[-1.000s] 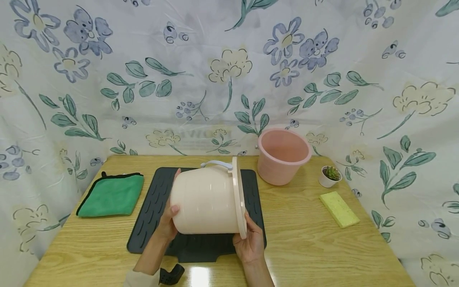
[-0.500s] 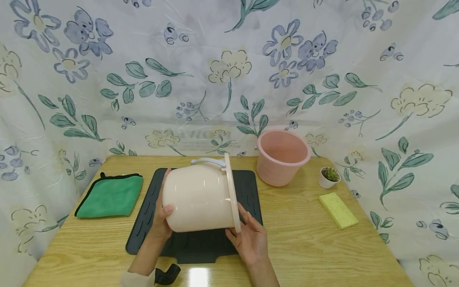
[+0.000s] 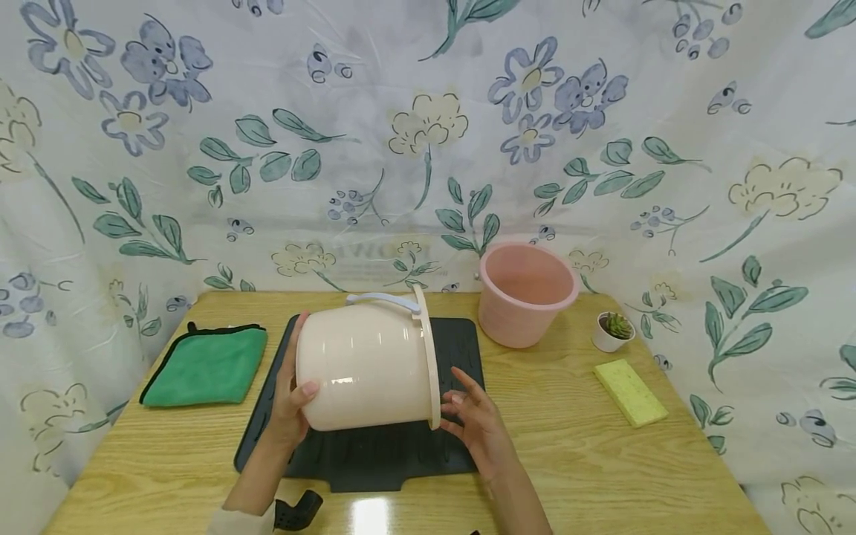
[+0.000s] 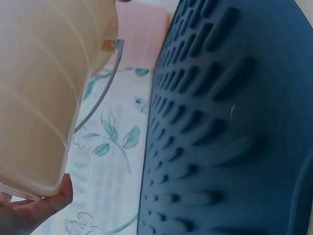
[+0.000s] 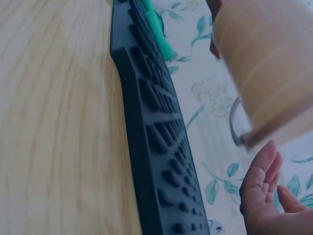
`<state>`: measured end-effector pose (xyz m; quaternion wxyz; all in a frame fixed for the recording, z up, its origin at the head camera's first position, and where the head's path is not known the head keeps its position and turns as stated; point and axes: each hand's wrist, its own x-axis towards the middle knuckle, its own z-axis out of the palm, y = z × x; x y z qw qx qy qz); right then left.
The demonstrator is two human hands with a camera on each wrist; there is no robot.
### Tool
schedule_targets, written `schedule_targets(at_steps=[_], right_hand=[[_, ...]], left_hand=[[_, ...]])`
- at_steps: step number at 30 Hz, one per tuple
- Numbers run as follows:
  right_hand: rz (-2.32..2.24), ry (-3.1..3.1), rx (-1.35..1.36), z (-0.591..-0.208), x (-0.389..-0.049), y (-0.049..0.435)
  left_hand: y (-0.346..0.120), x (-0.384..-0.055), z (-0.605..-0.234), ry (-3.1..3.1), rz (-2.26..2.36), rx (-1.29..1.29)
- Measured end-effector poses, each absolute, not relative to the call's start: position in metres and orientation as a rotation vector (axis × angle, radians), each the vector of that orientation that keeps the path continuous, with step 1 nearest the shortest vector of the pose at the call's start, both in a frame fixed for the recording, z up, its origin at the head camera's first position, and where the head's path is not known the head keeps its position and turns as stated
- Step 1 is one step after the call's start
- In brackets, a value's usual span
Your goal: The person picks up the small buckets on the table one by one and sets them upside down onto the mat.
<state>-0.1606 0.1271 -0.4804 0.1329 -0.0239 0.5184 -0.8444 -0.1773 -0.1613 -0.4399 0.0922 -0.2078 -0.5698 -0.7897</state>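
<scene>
A cream bucket point(image 3: 368, 364) lies on its side in the air above a dark ridged mat point(image 3: 374, 457), its mouth facing right. Its pale handle point(image 3: 384, 299) rests along the upper side. My left hand point(image 3: 289, 405) grips the bucket's base, thumb on the near side; the left wrist view shows those fingers point(image 4: 54, 200) under the base edge. Just off the rim, my right hand point(image 3: 478, 427) is spread with fingers loosely bent and nothing in them. In the right wrist view its fingertips point(image 5: 269, 149) come close to the bucket's rim point(image 5: 279, 125).
A pink bucket point(image 3: 521, 319) stands at the back right, beside a small potted succulent point(image 3: 611, 331). A yellow sponge point(image 3: 631, 391) lies on the right of the wooden table point(image 3: 568, 461). On the left lies a folded green cloth point(image 3: 207, 365) with black edging.
The cream bucket has shifted left with my left hand. My right hand has let go of its rim and moved slightly right, its fingers spreading apart.
</scene>
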Motion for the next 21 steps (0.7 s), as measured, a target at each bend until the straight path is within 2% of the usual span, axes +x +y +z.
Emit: schedule_targets(at_steps=[13, 21], right_hand=[[-2.393, 1.766, -0.055, -0.479, -0.162, 0.142], [-2.358, 1.931, -0.067, -0.480, -0.167, 0.153]], left_hand=[[-0.180, -0.174, -0.440, -1.749, -2.185, -0.627], [-0.189, -0.168, -0.433, -1.978, -1.788, -0.447]])
